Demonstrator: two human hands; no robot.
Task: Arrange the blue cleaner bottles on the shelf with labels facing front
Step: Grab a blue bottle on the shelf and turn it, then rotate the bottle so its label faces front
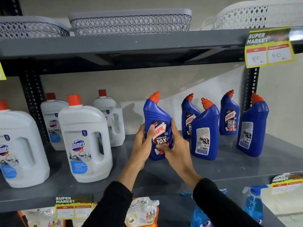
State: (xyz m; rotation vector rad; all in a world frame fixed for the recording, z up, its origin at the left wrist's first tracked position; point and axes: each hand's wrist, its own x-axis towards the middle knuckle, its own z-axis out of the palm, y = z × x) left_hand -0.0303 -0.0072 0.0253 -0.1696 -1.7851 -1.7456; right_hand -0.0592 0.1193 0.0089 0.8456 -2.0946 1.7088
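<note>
Several blue Harpic cleaner bottles with red caps stand on the grey shelf (229, 166). Both hands hold the leftmost bottle (157, 115), its front label toward me. My left hand (144, 141) grips its left side and my right hand (177, 145) wraps its right side and lower front. At the back stand a bottle (188, 112) and another bottle (229, 113), both showing front labels. In the front row, one bottle (205, 128) and the rightmost bottle (253, 126) show their white back labels.
White Domex jugs (85, 141) with red caps fill the shelf's left part. Grey and white baskets (131, 22) sit on the shelf above. A yellow price tag (268, 48) hangs at upper right. Refill pouches and blue spray bottles (253, 203) occupy the shelf below.
</note>
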